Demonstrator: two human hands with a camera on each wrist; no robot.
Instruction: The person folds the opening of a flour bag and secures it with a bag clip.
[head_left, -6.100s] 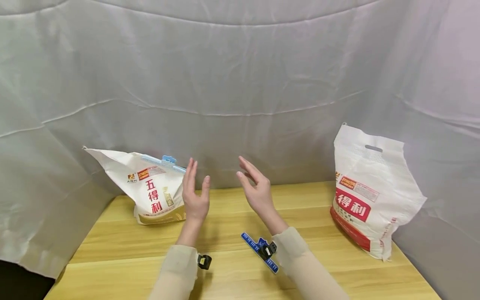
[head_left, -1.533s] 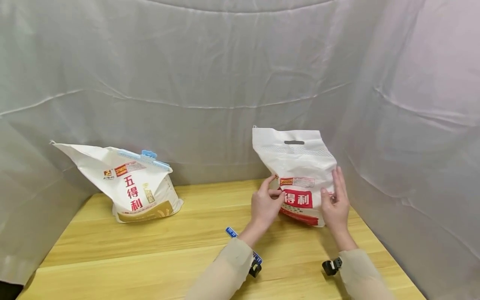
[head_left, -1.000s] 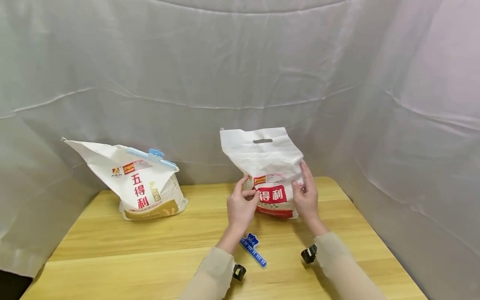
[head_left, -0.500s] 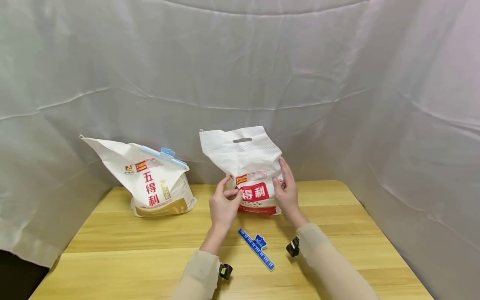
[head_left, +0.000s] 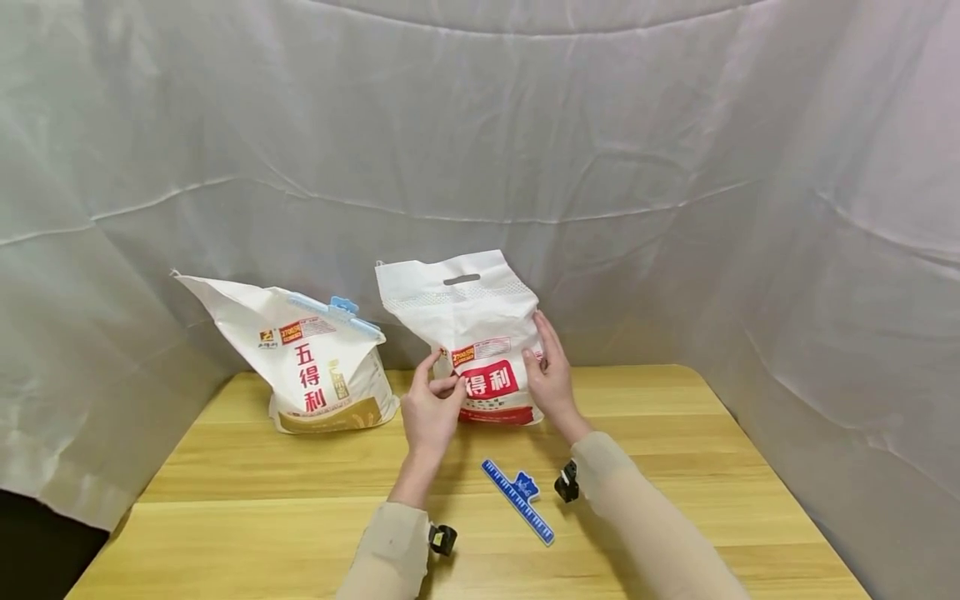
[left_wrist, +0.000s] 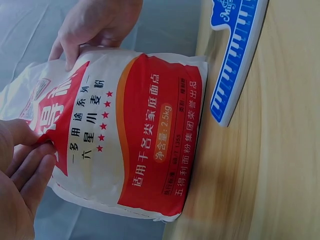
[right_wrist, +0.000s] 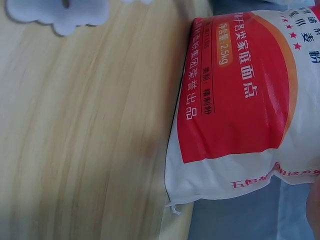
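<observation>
A white bag of flour (head_left: pixel 491 321) with a red label and a handle slot in its top stands upright near the back of the table. At its left side my left hand (head_left: pixel 429 414) pinches the bag material; the left wrist view shows the thumb and fingers on a fold by the red label (left_wrist: pixel 56 112). My right hand (head_left: pixel 552 379) grips the right side, thumb at the front and fingers along the edge. The right wrist view holds mostly the bag's red lower front (right_wrist: pixel 235 100). A blue sealing clip (head_left: pixel 519 502) with piano-key print lies between my forearms.
A second flour bag (head_left: pixel 247 321), with a gold base, stands just to the left, a light blue clip (head_left: pixel 330 314) across its top. The wooden table (head_left: pixel 247 533) ends at a grey curtain (head_left: pixel 480 150) behind and on both sides.
The flour bag, at the table's right side at first, is now in both hands and stands beside the other bag, having moved left. The blue clip lies much as before.
</observation>
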